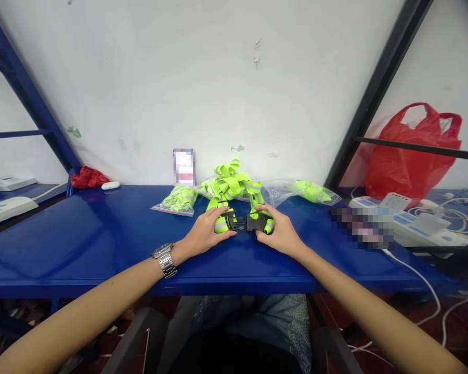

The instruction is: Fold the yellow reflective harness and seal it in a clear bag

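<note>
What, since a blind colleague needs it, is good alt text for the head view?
A person's left hand and right hand hold the two halves of a black buckle, not fully joined, on reflective yellow-green straps over a blue table. Behind lie clear bags of straps.

The buckle (252, 224) is matt plastic; from it, at eight o'clock, the watch (165, 261) is metal (rather shiny); at two, the bag (409, 169) is crinkled plastic.

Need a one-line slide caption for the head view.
Left hand and right hand hold opposite, unfastened halves of a black buckle on yellow-green reflective strap at a blue table.
</note>
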The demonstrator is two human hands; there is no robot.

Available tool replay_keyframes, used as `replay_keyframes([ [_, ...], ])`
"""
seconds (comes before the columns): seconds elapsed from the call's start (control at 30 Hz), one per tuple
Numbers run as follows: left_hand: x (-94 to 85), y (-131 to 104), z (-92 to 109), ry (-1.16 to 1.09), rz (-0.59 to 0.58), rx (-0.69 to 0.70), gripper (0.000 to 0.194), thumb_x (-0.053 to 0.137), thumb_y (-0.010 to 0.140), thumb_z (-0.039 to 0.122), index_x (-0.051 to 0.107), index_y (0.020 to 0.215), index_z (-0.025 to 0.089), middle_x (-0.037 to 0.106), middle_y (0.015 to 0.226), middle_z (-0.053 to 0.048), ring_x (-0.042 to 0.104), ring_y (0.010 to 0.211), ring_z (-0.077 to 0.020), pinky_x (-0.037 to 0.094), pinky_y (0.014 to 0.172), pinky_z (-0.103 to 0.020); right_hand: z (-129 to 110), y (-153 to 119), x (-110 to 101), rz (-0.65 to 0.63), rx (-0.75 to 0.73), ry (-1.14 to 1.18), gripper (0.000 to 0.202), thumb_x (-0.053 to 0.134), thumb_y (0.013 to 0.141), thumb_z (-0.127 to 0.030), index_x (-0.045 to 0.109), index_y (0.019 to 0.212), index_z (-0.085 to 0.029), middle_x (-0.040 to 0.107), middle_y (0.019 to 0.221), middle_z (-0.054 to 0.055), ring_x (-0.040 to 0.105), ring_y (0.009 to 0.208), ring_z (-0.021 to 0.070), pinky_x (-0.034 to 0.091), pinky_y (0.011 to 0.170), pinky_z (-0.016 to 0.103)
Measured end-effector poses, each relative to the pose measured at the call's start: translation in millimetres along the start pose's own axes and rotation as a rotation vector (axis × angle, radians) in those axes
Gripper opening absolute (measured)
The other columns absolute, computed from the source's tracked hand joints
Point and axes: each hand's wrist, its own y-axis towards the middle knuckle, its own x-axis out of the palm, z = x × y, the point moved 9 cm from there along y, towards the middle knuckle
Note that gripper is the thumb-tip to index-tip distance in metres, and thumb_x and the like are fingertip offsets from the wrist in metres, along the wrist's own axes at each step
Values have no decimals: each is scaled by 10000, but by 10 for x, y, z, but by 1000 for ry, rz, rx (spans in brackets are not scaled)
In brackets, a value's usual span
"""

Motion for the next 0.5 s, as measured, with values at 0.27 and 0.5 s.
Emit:
replay_keyframes([
  [0.27, 10, -14, 47, 1, -27, 29, 681, 633, 847, 561, 447, 1398, 206, 560, 1359, -123, 538, 1250, -283, 461, 1049, -466, -43, -1, 23, -20, -32, 0, 547, 634, 651, -217, 564, 1193, -212, 670, 1164, 80, 640, 1086, 262, 467, 974, 387],
  [0.5, 50, -23, 52, 31, -52, 78, 688, 635, 848, 555, 437, 1400, 193, 543, 1394, -132, 520, 1287, -282, 443, 1073, -448, -65, -31, 110, -127, -82, 29, 603, 673, 730, -260, 489, 1302, -217, 634, 1256, 110, 605, 1181, 276, 451, 1006, 413],
])
